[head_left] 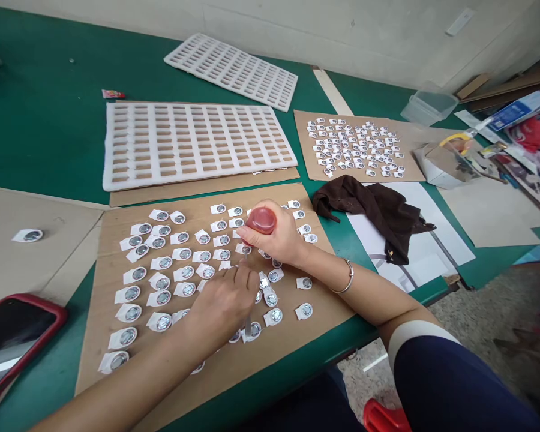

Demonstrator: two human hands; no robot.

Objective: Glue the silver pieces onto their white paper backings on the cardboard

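My right hand [281, 234] is closed round the red rounded handle of a screwdriver [261, 221]. Its metal shaft runs down toward my left hand [229, 300], whose fingers are curled around it, and a strip of metal shows again below the knuckles. Under both hands lies a brown cardboard sheet [117, 246], set with rows of small round silver metal pieces [164, 322] on white paper tabs. A tabbed piece [252, 331] lies by the lower end of the shaft. My left fingertips and the pieces directly beneath my hands are hidden.
White foam trays with slots [198, 144] lie behind the sheet. Another cardboard sheet [315, 162] bears many tabbed pieces. To the right are a dark brown cloth [378, 210], yellow-handled scissors [456, 139] and a clear plastic box [429, 105]. A red-cased phone [18, 336] is at left.
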